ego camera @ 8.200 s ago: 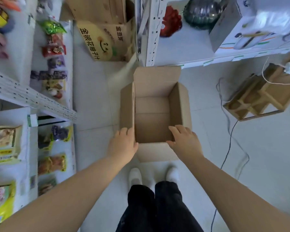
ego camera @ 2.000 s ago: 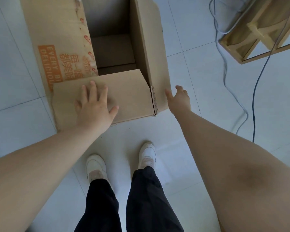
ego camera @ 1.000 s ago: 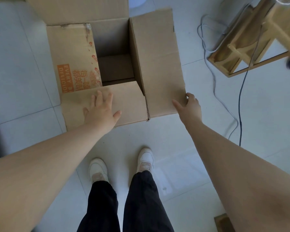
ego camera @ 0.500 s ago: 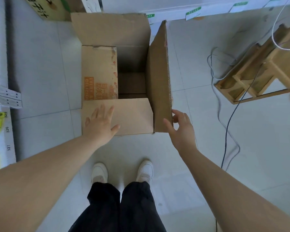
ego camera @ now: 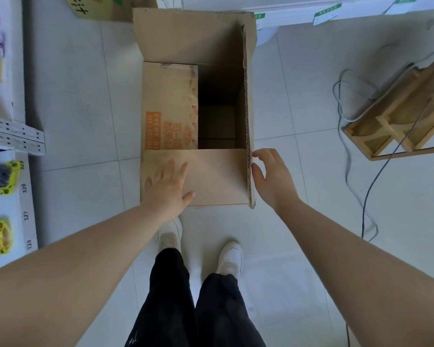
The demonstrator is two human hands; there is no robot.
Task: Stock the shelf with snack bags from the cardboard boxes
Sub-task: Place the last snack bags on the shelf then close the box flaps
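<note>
Brown cardboard box stands on the pale tiled floor, top open. Left hand lies flat on its near flap, grip open; right hand touches the upright side flap's edge, grip loose, holding nothing.

Small shop aisle, white shelf at left with snack bags beside printed numbers, green-edged price tags along another shelf edge at top right, open box on pale tiled floor, printed carton beyond.

Cardboard box on floor; shelf left, crate right.
</note>
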